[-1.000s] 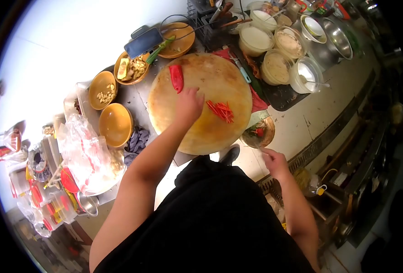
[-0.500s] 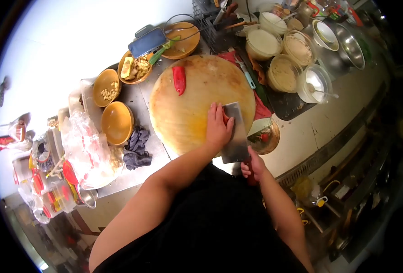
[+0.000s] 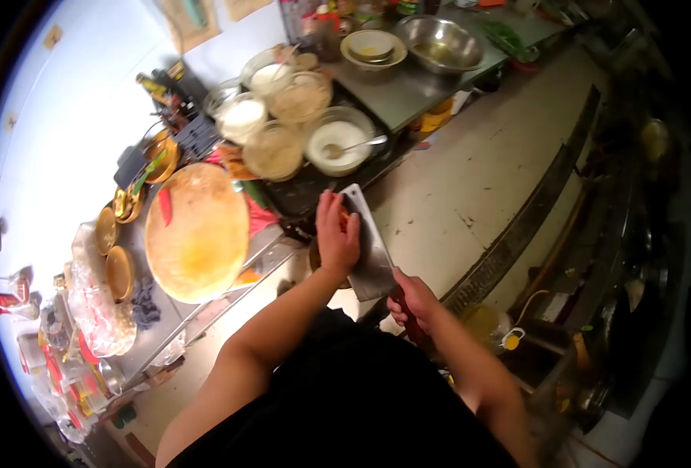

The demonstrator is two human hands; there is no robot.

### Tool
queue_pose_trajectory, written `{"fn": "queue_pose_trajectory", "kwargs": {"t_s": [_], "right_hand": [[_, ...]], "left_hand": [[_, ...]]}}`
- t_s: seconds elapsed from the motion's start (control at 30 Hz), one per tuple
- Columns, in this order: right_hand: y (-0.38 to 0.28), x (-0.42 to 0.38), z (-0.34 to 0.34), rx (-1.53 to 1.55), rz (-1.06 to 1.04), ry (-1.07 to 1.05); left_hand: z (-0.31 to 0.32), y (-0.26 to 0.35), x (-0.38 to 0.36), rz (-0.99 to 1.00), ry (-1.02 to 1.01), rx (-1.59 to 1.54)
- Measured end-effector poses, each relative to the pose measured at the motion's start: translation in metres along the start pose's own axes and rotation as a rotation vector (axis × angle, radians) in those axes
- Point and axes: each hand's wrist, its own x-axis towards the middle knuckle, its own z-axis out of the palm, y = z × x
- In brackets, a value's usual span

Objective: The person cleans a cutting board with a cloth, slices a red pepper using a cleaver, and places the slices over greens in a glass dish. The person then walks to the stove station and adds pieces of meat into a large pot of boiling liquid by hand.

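Note:
My right hand (image 3: pixel 417 303) is wrapped round the dark red handle of a cleaver (image 3: pixel 373 253), whose broad blade points up and away from me. My left hand (image 3: pixel 337 240) lies against the left side of the blade, fingers together and curved. A reddish bit of food (image 3: pixel 346 211) shows between that hand and the blade; most of it is hidden. Behind the hands, a round brownish container (image 3: pixel 315 254) shows only in part. To the left, a red pepper (image 3: pixel 166 206) lies on the round wooden chopping board (image 3: pixel 197 242).
Beyond my hands, a black tray (image 3: pixel 283 201) carries several tubs of powder, one (image 3: pixel 336 142) with a spoon. A steel basin (image 3: pixel 440 43) stands at the back. Wooden bowls (image 3: pixel 120 273) and a plastic bag (image 3: pixel 99 312) are left of the board. Dark shelving (image 3: pixel 564 312) runs along the right.
I have turned right, away from the chopping board, which now lies farther left. Both hands and the cleaver have moved together off the board, past the counter's edge.

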Motion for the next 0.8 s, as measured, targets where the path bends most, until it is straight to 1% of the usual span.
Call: {"fn": "queue_pose_trajectory", "kwargs": {"t_s": [0.03,0.07,0.13,0.17,0.2,0.23,0.27,0.3,0.4,0.5,0.57,0.6,0.67,0.73,0.8], "right_hand": [[0.0,-0.013,-0.023,0.001,-0.013,0.007],[0.003,-0.026,-0.045,0.059,-0.023,0.026],[0.013,-0.045,-0.088,0.184,-0.05,0.032],[0.017,-0.05,-0.104,0.194,-0.068,0.041],[0.02,-0.053,-0.12,0.265,-0.073,0.052],[0.023,-0.055,-0.136,0.337,-0.075,0.062],[0.026,-0.055,-0.153,0.392,-0.078,0.037],[0.022,-0.059,-0.166,0.4,-0.081,0.046],[0.001,-0.067,-0.204,0.454,-0.079,0.056],[-0.036,-0.064,-0.247,0.435,-0.088,0.124],[-0.071,-0.056,-0.279,0.441,-0.159,0.139],[-0.092,-0.052,-0.294,0.436,-0.165,0.142],[-0.139,-0.047,-0.321,0.392,-0.251,0.226],[-0.192,-0.045,-0.35,0.374,-0.279,0.248],[-0.237,-0.048,-0.378,0.356,-0.291,0.266]], "left_hand": [[0.028,0.015,-0.002,0.029,-0.05,0.006],[0.056,0.029,-0.006,0.019,-0.107,-0.028],[0.105,0.052,-0.013,0.064,-0.213,-0.03],[0.128,0.06,-0.015,0.088,-0.27,-0.037],[0.146,0.071,-0.017,0.1,-0.325,-0.039],[0.165,0.08,-0.017,0.114,-0.338,-0.049],[0.182,0.088,-0.019,0.101,-0.399,-0.042],[0.197,0.094,-0.019,0.084,-0.457,-0.035],[0.248,0.105,-0.012,0.097,-0.502,-0.041],[0.303,0.116,0.01,0.084,-0.501,-0.053],[0.341,0.127,0.039,0.086,-0.492,-0.069],[0.361,0.133,0.057,0.087,-0.485,-0.089],[0.407,0.142,0.095,0.091,-0.478,-0.121],[0.454,0.155,0.136,0.133,-0.45,-0.136],[0.496,0.173,0.172,0.121,-0.445,-0.166]]}}
